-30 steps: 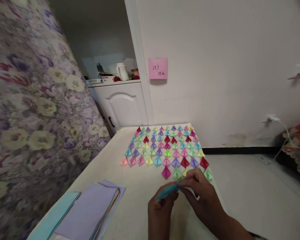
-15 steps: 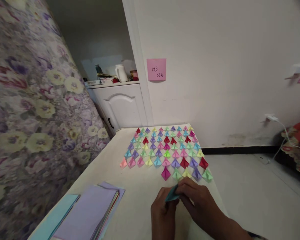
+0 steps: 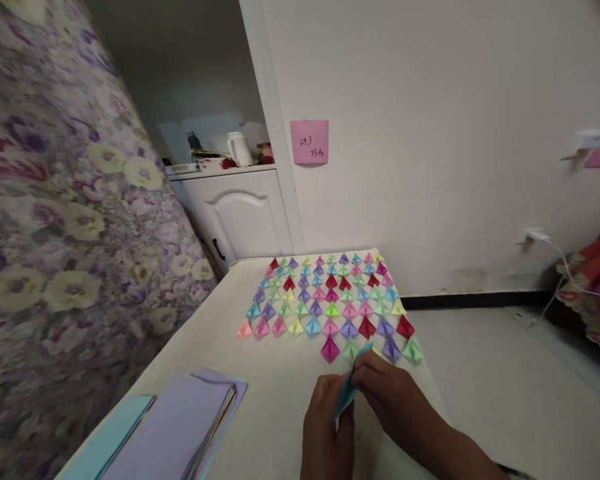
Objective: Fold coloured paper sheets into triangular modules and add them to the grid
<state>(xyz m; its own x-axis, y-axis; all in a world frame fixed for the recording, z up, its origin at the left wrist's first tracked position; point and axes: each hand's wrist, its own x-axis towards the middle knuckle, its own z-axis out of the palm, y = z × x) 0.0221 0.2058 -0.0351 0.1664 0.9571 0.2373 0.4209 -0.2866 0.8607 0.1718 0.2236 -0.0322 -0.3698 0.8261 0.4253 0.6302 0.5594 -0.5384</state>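
A small folded piece of blue paper [image 3: 347,396] is held up over the near part of the table. My left hand [image 3: 326,417] pinches its lower left side between thumb and fingers. From the right, my right hand [image 3: 387,383] grips its upper edge, fingers closed. Just beyond my hands, several folded paper diamonds stand in rows on the pale tabletop, a magenta one [image 3: 330,349] and a purple one [image 3: 391,349] among the nearest. My fingers partly cover a yellow diamond in the nearest row.
A stack of lilac paper [image 3: 175,423] and light blue sheets [image 3: 113,433] lie at the table's [image 3: 267,380] left. A flowered curtain [image 3: 80,220] hangs along the left side. Behind are a white cabinet [image 3: 243,223] and a wall with a pink note [image 3: 309,142].
The blue paper has been turned more upright, and its upper tip now shows above my right fingers. Both hands stay closed on it in nearly the same place.
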